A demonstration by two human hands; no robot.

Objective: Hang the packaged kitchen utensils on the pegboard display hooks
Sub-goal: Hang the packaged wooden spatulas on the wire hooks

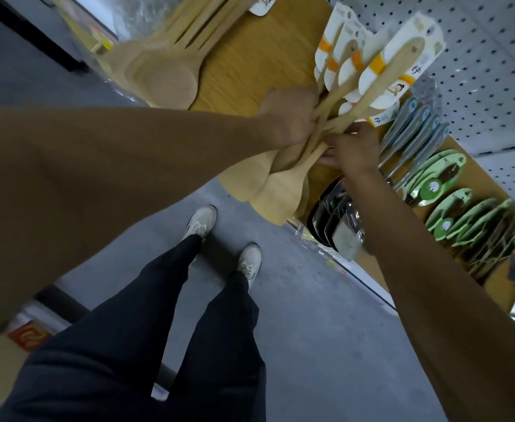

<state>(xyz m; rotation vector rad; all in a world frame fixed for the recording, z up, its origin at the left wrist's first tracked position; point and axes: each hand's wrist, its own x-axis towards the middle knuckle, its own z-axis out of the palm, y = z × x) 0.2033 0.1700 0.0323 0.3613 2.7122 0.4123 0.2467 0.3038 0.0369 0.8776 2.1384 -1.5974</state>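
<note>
Both hands' fingers, left hand (289,117) and right hand (352,147), grip bundled wooden spatulas (283,175).

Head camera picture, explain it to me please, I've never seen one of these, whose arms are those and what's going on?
There is no machine here. The single picture comes from a camera worn on a person's head, looking down, so you see their own arms, legs and shoes. The left hand grips a bunch of wooden spatulas by their handles; each has a white and orange card at its top. The right hand touches the same bunch from below. Behind is a white pegboard, where grey-handled tools and green packages already hang.
</note>
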